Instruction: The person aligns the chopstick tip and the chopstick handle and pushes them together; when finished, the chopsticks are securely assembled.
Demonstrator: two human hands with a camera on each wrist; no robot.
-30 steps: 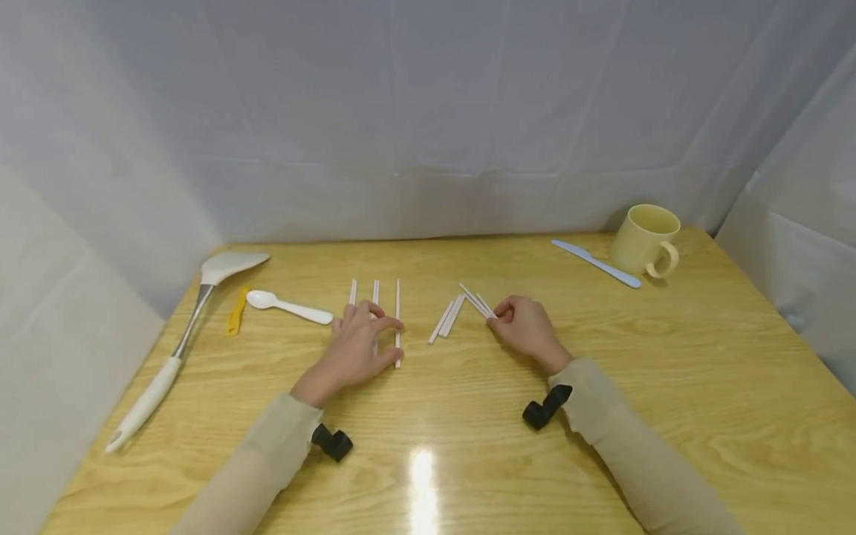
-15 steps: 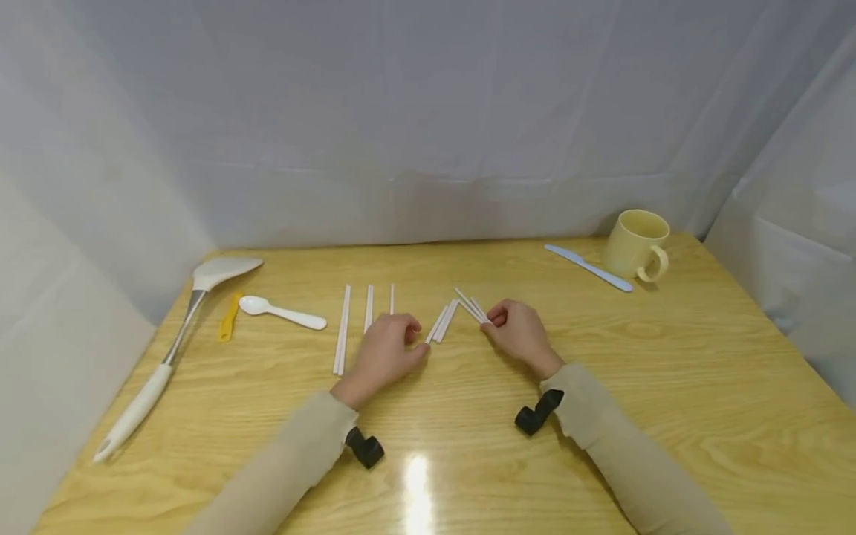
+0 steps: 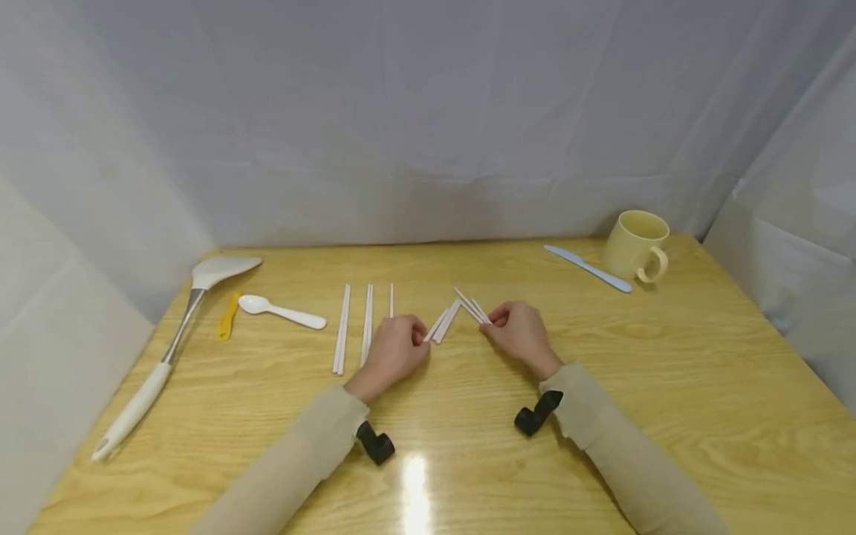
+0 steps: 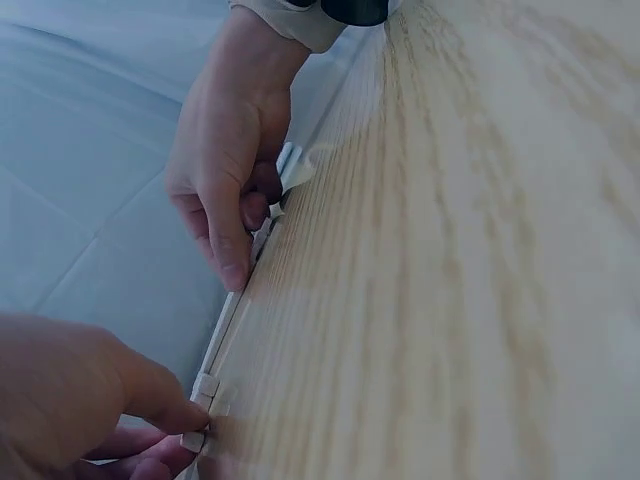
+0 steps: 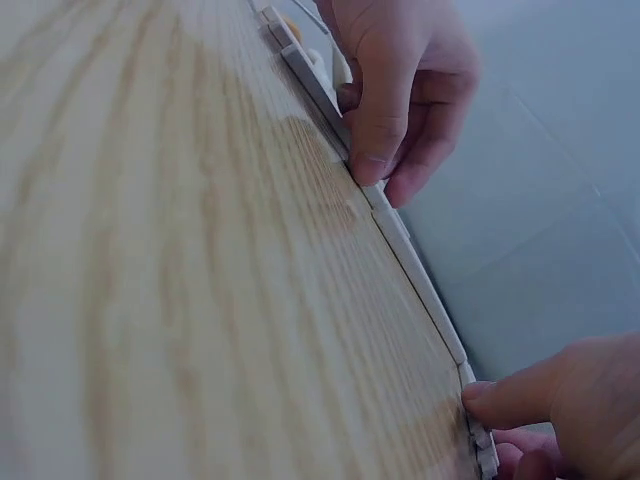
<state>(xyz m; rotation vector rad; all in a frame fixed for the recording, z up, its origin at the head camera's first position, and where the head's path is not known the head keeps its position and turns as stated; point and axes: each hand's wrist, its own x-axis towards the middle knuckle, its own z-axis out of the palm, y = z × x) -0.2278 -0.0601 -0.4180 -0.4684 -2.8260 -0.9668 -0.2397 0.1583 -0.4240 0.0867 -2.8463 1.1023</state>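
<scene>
My left hand (image 3: pixel 394 349) has its thumb and fingertips pinched at the lower end of a slanted group of short white sticks (image 3: pixel 446 324). Right beside it, my right hand (image 3: pixel 520 334) pinches the lower ends of another slanted group of white sticks (image 3: pixel 471 304). The two groups lean toward each other at their upper ends. In the left wrist view, the left thumb (image 4: pixel 170 400) presses at a stick end, with the right hand (image 4: pixel 235 140) beyond. Left of my hands lie upright rows of white sticks (image 3: pixel 342 331), the nearest partly hidden behind the left hand.
On the left lie a long-handled utensil with a broad white head (image 3: pixel 143 397), a small yellow tool (image 3: pixel 229 318) and a white spoon (image 3: pixel 284 312). At the back right, a blue knife (image 3: pixel 588 268) lies beside a yellow mug (image 3: pixel 635 245). A pale curtain (image 3: pixel 428 126) hangs behind the wooden table (image 3: pixel 468 431).
My left hand has left the upright rows, moved right to the middle sticks and pinched there. The right hand keeps its grip. The head view has shifted slightly.
</scene>
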